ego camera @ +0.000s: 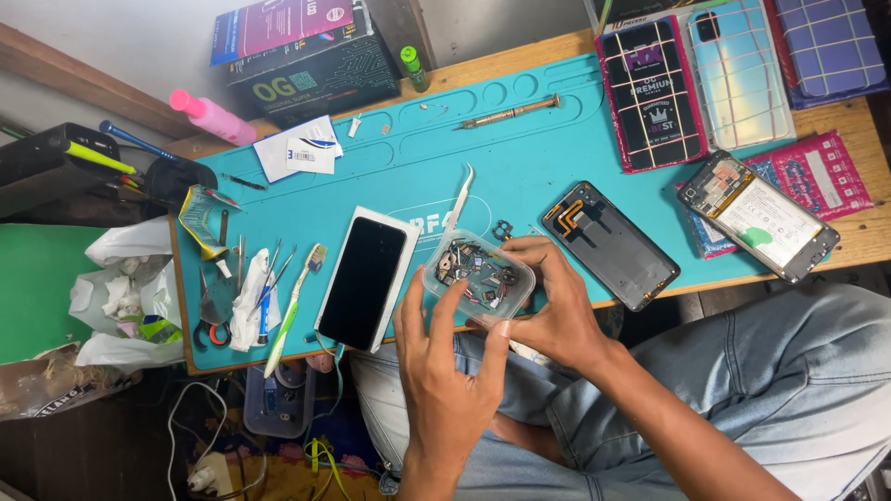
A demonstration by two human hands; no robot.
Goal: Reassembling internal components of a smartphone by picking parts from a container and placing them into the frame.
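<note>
Holding the small clear plastic tub (479, 277) between both hands, we keep it just above the near edge of the teal work mat (520, 167), over our lap. Our left hand (445, 371) reaches up from below with fingers spread, thumb and forefinger touching the tub's near left corner. Our right hand (552, 306) curls round its right side, thumb along the near rim and fingers pinching the far corner.

We judge the tub light, thin-walled and a little springy, likely to flex if squeezed; the rim and corners look like the safest places to grip. It has no lid on, so tilting could spill it.

Inside lies a loose heap of tiny phone parts (473, 271), dark and metallic, too small to tell apart.

Just left of the tub a phone with a dark screen (364, 278) lies flat on the mat; a bare phone frame (611, 243) sits to the right, apart. Tweezers (461, 199) rest just beyond the tub, a screwdriver (509, 111) farther back, and a toothbrush (295, 306) lies by the left-hand tools.
</note>
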